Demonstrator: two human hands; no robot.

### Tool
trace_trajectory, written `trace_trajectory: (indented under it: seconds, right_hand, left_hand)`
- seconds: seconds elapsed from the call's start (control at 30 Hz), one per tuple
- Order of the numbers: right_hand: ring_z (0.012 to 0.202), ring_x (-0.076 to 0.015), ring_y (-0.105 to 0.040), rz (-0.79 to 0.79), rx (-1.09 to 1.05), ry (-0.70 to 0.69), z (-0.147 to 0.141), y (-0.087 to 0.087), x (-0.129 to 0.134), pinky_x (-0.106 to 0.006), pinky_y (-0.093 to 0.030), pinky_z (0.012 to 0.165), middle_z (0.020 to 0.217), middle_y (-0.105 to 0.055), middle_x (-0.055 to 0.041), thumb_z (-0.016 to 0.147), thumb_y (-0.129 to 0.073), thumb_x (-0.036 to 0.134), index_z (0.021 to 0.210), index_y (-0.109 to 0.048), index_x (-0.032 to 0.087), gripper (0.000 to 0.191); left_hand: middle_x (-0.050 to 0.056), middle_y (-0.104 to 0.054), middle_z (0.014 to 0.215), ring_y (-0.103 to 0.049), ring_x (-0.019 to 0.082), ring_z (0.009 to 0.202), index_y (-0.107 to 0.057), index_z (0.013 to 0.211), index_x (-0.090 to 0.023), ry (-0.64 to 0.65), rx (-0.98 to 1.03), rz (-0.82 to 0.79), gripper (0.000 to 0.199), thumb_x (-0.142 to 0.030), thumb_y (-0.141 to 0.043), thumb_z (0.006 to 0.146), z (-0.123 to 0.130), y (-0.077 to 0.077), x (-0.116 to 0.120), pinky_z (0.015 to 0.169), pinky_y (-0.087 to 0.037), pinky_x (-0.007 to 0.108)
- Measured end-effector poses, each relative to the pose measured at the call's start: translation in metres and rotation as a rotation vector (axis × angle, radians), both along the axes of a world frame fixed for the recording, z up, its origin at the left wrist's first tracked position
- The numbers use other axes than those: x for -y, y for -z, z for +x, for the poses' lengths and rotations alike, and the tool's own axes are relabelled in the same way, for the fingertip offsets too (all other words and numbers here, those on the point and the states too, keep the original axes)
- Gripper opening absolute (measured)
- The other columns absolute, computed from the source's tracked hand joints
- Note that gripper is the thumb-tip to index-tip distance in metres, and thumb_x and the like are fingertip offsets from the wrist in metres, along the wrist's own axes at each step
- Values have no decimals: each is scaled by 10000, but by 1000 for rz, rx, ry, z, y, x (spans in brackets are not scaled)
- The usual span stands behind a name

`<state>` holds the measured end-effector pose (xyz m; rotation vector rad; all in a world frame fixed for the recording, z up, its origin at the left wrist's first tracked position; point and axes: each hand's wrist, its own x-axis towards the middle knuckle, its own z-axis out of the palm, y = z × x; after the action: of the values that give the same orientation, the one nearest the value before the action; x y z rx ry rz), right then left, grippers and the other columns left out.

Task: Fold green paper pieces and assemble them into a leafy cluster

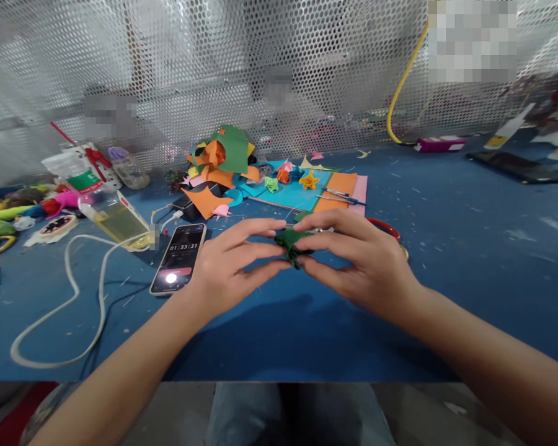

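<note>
Between my two hands, above the blue table, is a small dark green folded paper piece (292, 243) with curled points. My left hand (242, 257) pinches its left side with the fingertips. On the other side, the fingers of my right hand (356, 254) grip its right edge. Part of the green piece is hidden behind the fingers. Just beyond lie finished-looking paper shapes: a yellow-orange one (309, 180), a light green one (271, 184) and a dark orange one (283, 176). Red-handled scissors (385, 227) are partly covered by my right hand.
A phone (179, 259) showing a timer lies left of my left hand, near a looping white cable (74, 279). Paper scraps (227, 152) pile up behind coloured sheets (297, 192). A container of yellowish liquid (118, 220) stands left. A dark tablet-like slab (521, 167) is far right.
</note>
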<state>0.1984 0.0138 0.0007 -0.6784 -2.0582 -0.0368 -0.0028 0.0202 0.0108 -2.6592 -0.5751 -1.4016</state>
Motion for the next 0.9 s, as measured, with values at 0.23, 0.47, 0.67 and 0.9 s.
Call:
trace_trajectory:
  seconds: [0.23, 0.47, 0.67, 0.9]
  right_hand:
    - [950, -182, -605, 30, 37, -27, 2, 3, -1, -351, -502, 828, 1011, -640, -52, 807, -594, 191, 912, -619, 233, 116]
    - [900, -167, -618, 17, 38, -83, 3, 2, -1, -336, -510, 784, 974, -658, -23, 835, -572, 208, 919, -635, 254, 114]
    - [820, -151, -632, -34, 1, -130, 2, 0, -2, -313, -513, 729, 878, -676, -8, 835, -580, 202, 816, -652, 243, 85]
    - [829, -148, -630, -33, 15, -120, 1, 0, -1, -300, -505, 741, 884, -680, -10, 808, -617, 206, 825, -644, 228, 39]
  left_hand:
    - [92, -656, 1058, -649, 157, 870, -636, 823, -167, 2, -24, -4, 82, -111, -642, 763, 0, 0, -1, 795, -568, 303]
    - [89, -639, 1088, -640, 151, 897, -642, 816, -160, 46, -27, -17, 85, -121, -669, 746, -1, 0, -2, 805, -564, 299]
    - [95, -612, 1129, -624, 151, 937, -620, 803, -157, 49, -74, -99, 66, -98, -629, 775, -2, 3, -2, 823, -559, 313]
    - [110, -610, 1114, -625, 155, 923, -584, 791, -161, -16, -78, -82, 115, -69, -615, 729, 4, 1, 2, 808, -557, 323]
